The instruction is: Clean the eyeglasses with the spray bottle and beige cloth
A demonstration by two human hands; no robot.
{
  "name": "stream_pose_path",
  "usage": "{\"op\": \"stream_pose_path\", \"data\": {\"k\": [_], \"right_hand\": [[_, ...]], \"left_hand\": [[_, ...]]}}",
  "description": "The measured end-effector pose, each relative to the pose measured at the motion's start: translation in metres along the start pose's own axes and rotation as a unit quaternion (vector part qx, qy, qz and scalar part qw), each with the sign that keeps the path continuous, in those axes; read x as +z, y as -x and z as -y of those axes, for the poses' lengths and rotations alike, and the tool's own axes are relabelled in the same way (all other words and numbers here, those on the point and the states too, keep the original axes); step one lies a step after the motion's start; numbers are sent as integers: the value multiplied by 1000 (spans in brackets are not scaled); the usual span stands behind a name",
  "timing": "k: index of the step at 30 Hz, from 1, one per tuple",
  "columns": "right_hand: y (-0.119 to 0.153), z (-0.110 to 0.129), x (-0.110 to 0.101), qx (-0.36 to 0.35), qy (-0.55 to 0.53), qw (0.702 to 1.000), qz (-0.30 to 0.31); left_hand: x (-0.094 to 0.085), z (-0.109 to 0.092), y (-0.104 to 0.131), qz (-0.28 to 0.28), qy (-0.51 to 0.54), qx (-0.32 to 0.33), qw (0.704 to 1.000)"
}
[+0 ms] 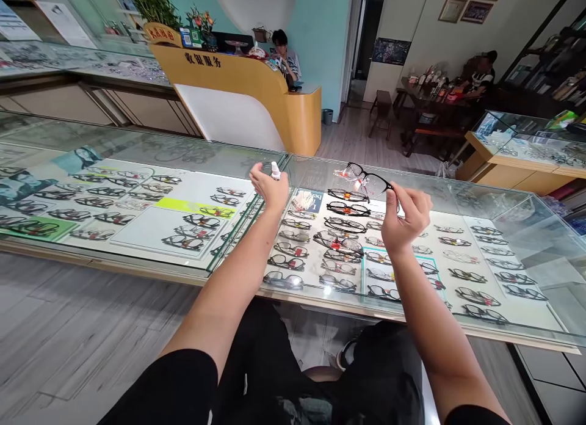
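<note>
Ahead of me: curved wooden cashier counter (300,110), leafy green plant (153,7) and flower arrangement (201,21) on top. Seated person (284,61) behind it. Small dark bin (327,116) near its end, on grey plank flooring (341,141). To my right: wooden stool (382,104), cluttered table (414,90), second person (480,77) seated beside it, framed pictures (452,10) on the wall above.

Yellow-orange counter (256,77), teal wall (320,40)
</note>
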State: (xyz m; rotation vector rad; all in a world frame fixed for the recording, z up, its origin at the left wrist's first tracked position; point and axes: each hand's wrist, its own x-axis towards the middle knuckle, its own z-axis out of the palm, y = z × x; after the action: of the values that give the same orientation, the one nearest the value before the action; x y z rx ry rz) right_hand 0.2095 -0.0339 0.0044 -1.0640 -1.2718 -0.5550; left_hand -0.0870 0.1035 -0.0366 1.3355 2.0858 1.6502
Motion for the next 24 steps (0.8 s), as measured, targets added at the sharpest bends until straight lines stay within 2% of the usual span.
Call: {"op": "stream_pose_path", "data": {"k": [1, 2, 3, 5, 8, 9, 11, 14, 17, 21, 24], "right_hand": [[0, 0, 0, 1, 0, 1000, -1], [-1, 1, 0, -3, -5, 1000, -4], [-1, 1, -1, -10, -11, 1000, -9], [-1, 2, -1, -23, -18, 999, -13], [-2, 4, -3, -23, -14, 1000, 5], [-2, 5, -3, -21, -15, 1000, 16], [-3, 7, -4, -16, -24, 999, 31], [-3, 10, -5, -6, -42, 998, 39], [-2, 11, -5, -12, -72, 996, 46], [-2, 13, -6, -24, -106, 993, 53], [-2, 15, -6, -29, -128, 989, 63]], "left_hand": [[-4, -9, 7, -50, 18, 36, 998], [-8, -19, 15, -76, 47, 78, 993], [-13, -29, 24, -71, 80, 123, 987], [-21, -47, 45, -11, 130, 197, 972], [-27, -63, 72, 131, 137, 313, 931], [-27, -66, 78, 177, 140, 334, 915], [-24, -67, 86, 255, 160, 324, 897], [-18, -64, 88, 313, 202, 236, 897], [-16, -63, 87, 316, 221, 189, 903], [-19, -65, 84, 295, 228, 189, 908], [-19, -65, 79, 302, 238, 190, 903]]}}
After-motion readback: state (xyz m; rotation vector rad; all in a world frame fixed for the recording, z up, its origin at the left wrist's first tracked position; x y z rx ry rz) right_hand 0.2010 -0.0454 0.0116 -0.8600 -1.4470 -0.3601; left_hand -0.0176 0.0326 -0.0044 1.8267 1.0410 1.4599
